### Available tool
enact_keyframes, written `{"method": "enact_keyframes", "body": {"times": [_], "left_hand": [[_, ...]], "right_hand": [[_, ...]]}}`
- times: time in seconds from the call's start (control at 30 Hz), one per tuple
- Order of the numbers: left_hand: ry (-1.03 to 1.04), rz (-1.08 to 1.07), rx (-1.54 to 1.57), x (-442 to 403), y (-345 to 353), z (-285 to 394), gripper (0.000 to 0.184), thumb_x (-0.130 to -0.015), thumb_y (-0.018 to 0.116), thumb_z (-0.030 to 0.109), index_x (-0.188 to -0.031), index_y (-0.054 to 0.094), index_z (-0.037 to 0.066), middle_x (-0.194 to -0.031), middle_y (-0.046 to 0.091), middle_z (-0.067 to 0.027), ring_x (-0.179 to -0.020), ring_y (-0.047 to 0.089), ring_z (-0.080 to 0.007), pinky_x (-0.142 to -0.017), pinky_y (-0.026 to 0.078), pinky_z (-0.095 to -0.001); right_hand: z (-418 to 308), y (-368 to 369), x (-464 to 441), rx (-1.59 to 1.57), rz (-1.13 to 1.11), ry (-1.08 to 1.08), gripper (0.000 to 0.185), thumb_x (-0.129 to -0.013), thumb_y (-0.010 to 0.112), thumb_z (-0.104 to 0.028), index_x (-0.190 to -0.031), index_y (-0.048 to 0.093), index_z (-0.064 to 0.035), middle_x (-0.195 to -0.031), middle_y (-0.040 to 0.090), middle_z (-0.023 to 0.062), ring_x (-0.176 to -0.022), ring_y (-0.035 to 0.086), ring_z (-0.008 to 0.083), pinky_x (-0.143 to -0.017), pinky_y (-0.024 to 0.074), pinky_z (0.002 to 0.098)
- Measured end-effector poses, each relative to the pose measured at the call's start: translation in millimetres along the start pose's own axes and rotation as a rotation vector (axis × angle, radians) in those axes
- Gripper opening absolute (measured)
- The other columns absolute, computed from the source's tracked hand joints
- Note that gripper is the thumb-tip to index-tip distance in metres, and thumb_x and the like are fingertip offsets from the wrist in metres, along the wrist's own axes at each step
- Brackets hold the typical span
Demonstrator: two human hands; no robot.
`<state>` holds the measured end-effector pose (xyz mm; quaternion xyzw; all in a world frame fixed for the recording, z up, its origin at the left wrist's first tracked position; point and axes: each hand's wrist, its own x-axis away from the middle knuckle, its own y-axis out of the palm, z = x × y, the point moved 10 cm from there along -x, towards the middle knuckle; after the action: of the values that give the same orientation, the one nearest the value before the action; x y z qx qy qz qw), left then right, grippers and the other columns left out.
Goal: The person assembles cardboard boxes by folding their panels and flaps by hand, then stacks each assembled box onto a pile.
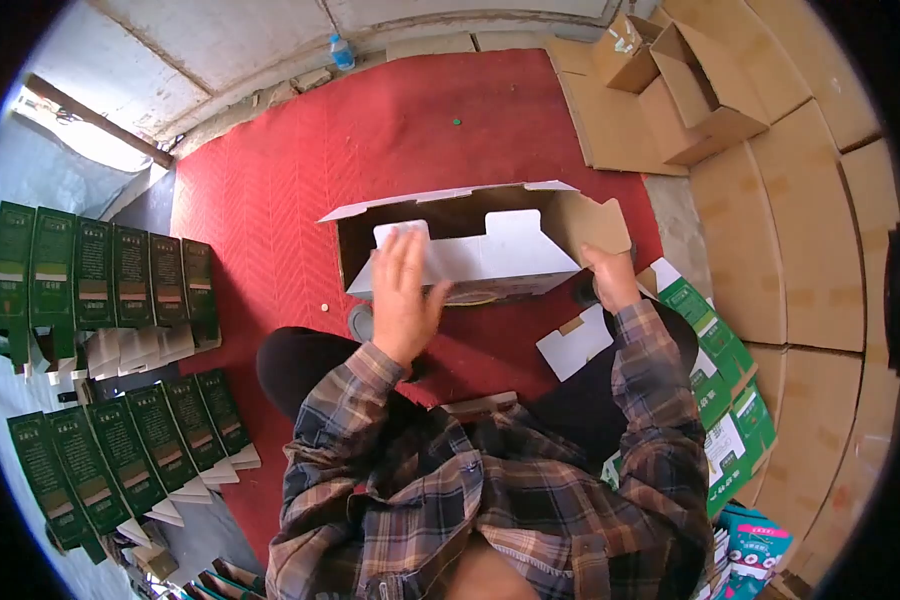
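In front of my crossed legs stands a cardboard box (450, 262), open at the top, white on its near flap and brown inside. My left hand (402, 300) lies with stretched fingers over the left tab of the near white flap, thumb apart. At the box's right end my right hand (610, 275) grips the brown end flap (605, 228), with the thumb on the near side and the other fingers partly hidden. A loose white carton piece (576, 343) rests on the red mat just below my right hand.
Two rows of dark green boxes (105, 275) stand at the left. Brown cartons (750, 240) line the right wall, with open ones (705, 90) at the back right. Flat green-and-white boxes (715, 350) lie by my right knee. A water bottle (341, 52) stands beyond the red mat (410, 120).
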<state>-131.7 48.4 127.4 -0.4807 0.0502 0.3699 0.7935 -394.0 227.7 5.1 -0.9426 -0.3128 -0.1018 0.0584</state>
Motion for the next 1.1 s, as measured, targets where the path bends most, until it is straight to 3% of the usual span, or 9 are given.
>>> {"method": "enact_keyframes", "body": {"times": [0.17, 0.3, 0.43, 0.47, 0.6, 0.67, 0.8, 1.0, 1.1], "left_hand": [[-0.261, 0.202, 0.174, 6, -29, -82, 0.054, -0.083, 0.059, 0.006, -0.132, 0.038, 0.000, -0.122, 0.049, -0.0198, -0.114, 0.047, -0.0315, -0.097, 0.039, -0.0393], [-0.674, 0.167, 0.844, 21, -13, -139, 0.037, -0.098, 0.037, 0.013, -0.134, 0.037, 0.002, -0.110, 0.057, -0.0147, -0.071, 0.060, -0.0132, -0.069, 0.051, -0.0259], [-0.649, 0.161, 0.781, 18, -18, -134, 0.065, -0.090, 0.052, 0.004, -0.143, 0.015, 0.009, -0.098, 0.056, -0.0112, -0.057, 0.057, -0.0140, -0.058, 0.053, -0.0274], [-0.626, 0.116, 0.717, 18, -19, -129, 0.092, -0.080, 0.068, 0.005, -0.145, 0.004, 0.012, -0.104, 0.050, -0.0118, -0.071, 0.059, -0.0178, -0.062, 0.054, -0.0302], [-0.416, 0.199, 0.325, 12, -41, -111, 0.113, -0.065, 0.082, 0.025, -0.146, 0.004, 0.013, -0.127, 0.039, -0.0184, -0.110, 0.050, -0.0299, -0.085, 0.050, -0.0407], [-0.137, 0.183, 0.007, 2, -49, -87, 0.130, -0.047, 0.086, 0.044, -0.146, 0.008, 0.013, -0.143, 0.021, -0.0210, -0.135, 0.019, -0.0354, -0.104, 0.031, -0.0502], [-0.082, 0.028, -0.106, -7, -45, -83, 0.133, -0.039, 0.082, 0.054, -0.145, 0.015, 0.011, -0.148, 0.014, -0.0211, -0.138, 0.006, -0.0380, -0.110, 0.016, -0.0519], [-0.020, -0.305, -0.214, 2, -19, -80, 0.087, -0.055, 0.072, 0.058, -0.126, 0.053, 0.011, -0.116, 0.058, -0.0127, -0.121, 0.044, -0.0326, -0.108, 0.009, -0.0582], [-0.109, -0.454, -0.118, 16, -5, -95, 0.084, -0.058, 0.069, 0.060, -0.124, 0.055, 0.010, -0.113, 0.059, -0.0155, -0.117, 0.048, -0.0322, -0.108, 0.008, -0.0586]], "right_hand": [[-8, 3, 1, -0.083, -0.006, -0.043, 0.047, -0.080, 0.055, 0.003, -0.125, 0.046, 0.0004, -0.119, 0.054, 0.0077, -0.109, 0.052, 0.0190, -0.093, 0.0411, 0.0319], [-4, 1, -1, -0.097, -0.007, -0.045, 0.048, -0.079, 0.054, 0.005, -0.125, 0.045, 0.0009, -0.119, 0.054, 0.0085, -0.109, 0.053, 0.0199, -0.093, 0.0411, 0.0321], [-5, 2, -1, -0.175, 0.003, -0.042, 0.043, -0.082, 0.056, -0.003, -0.124, 0.047, 0.0006, -0.117, 0.056, 0.0093, -0.105, 0.055, 0.0205, -0.089, 0.0447, 0.0331], [-5, 2, -1, -0.201, 0.000, -0.040, 0.043, -0.082, 0.056, -0.003, -0.124, 0.046, 0.0007, -0.117, 0.055, 0.0092, -0.105, 0.055, 0.0205, -0.088, 0.0454, 0.0334], [-5, 2, -2, -0.186, 0.003, -0.018, 0.043, -0.082, 0.055, -0.002, -0.124, 0.046, 0.0013, -0.118, 0.055, 0.0098, -0.105, 0.055, 0.0205, -0.089, 0.0449, 0.0338], [-1, 2, -3, -0.218, -0.010, -0.008, 0.043, -0.082, 0.054, -0.001, -0.124, 0.046, 0.0013, -0.118, 0.055, 0.0099, -0.106, 0.055, 0.0205, -0.089, 0.0450, 0.0342], [-3, 3, -2, -0.230, -0.020, -0.008, 0.043, -0.082, 0.054, -0.001, -0.124, 0.046, 0.0011, -0.118, 0.055, 0.0101, -0.106, 0.055, 0.0203, -0.089, 0.0449, 0.0341], [5, -1, -1, -0.203, -0.004, 0.080, 0.048, -0.082, 0.051, 0.004, -0.128, 0.042, 0.0010, -0.122, 0.052, 0.0097, -0.111, 0.053, 0.0225, -0.093, 0.0436, 0.0359], [3, 3, 0, -0.262, -0.017, 0.051, 0.048, -0.081, 0.051, 0.005, -0.128, 0.042, 0.0014, -0.123, 0.052, 0.0089, -0.111, 0.052, 0.0209, -0.094, 0.0419, 0.0342]]}}
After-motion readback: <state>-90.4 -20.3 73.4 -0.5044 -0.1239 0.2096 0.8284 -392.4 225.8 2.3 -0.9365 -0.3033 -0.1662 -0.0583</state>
